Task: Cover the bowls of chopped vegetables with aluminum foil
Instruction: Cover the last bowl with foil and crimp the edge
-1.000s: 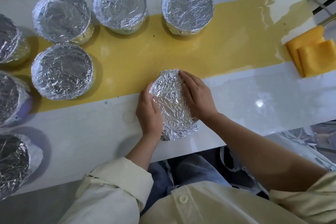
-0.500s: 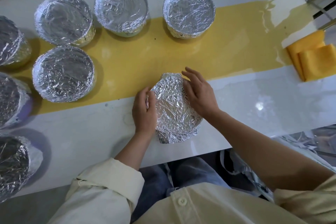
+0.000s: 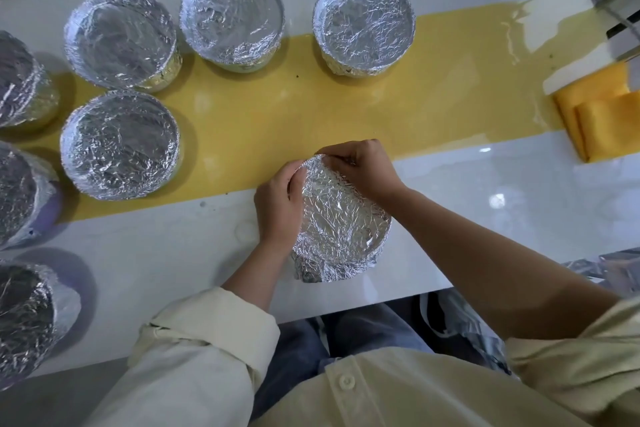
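At the table's (image 3: 485, 218) near edge, left hand (image 3: 278, 208) and right hand (image 3: 363, 166) pinch foil (image 3: 332, 215) on the bowl (image 3: 346, 267) rim. Best crimp snugly all round.

foil-covered bowls (image 3: 121, 146) crowd left, bare tabletop (image 3: 519, 204) right

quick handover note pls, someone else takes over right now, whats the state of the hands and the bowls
Left hand: fingers curled on the foil at the far-left rim of the front bowl.
Right hand: pinches the foil at the far rim.
Front bowl sits at the near edge of the table, foil across its top, crumpled flap loose at the near side.
Done: seven other bowls, at the back and left, wear foil.
Left: crimp this rim all round, tuck the flap. No uncovered bowl in view.
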`<state>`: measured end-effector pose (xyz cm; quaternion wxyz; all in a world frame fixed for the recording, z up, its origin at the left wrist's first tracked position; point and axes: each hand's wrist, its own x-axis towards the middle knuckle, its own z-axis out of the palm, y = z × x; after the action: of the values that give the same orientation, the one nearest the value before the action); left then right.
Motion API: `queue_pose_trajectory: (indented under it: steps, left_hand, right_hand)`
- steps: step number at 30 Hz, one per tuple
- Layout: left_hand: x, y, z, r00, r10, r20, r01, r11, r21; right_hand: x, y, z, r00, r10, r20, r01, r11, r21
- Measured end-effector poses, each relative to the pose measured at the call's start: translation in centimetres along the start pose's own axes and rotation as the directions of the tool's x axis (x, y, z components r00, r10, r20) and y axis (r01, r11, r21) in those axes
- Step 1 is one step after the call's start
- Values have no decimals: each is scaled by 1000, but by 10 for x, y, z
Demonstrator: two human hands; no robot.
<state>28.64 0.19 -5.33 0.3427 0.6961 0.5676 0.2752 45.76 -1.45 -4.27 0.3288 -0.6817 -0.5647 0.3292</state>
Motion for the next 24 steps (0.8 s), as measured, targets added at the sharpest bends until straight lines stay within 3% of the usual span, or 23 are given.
queue_pose_trajectory:
  steps: [4, 10, 12, 16, 20, 22, 24]
  left_hand:
    - [0, 0, -3, 998, -49, 28, 51, 996, -76]
    - [0, -6, -15, 992, -111, 62, 116, 989, -93]
    - [-9, -1, -18, 986, -151, 69, 158, 981, -115]
    - [-50, 13, -17, 982, -169, -89, 163, 984, -65]
    - [-84, 28, -12, 945, -323, 46, 326, 936, -132]
    - [-79, 23, -13, 951, -302, 75, 309, 943, -126]
    - [-58, 12, -21, 959, -261, 105, 264, 964, -11]
  right_hand:
    - [-3, -4, -8, 1000, 27, 0, -27, 999, 19]
    - [-37, -11, -20, 984, -76, -163, 62, 994, -92]
    - [-57, -8, -20, 978, 7, -210, -20, 998, -57]
    - [-93, -4, -10, 879, 381, -285, -317, 916, 247]
    - [-104, -13, 5, 841, 468, -270, -396, 874, 283]
    - [-106, -22, 9, 786, 512, -346, -423, 854, 303]
    - [-113, -29, 16, 718, 569, -401, -462, 821, 336]
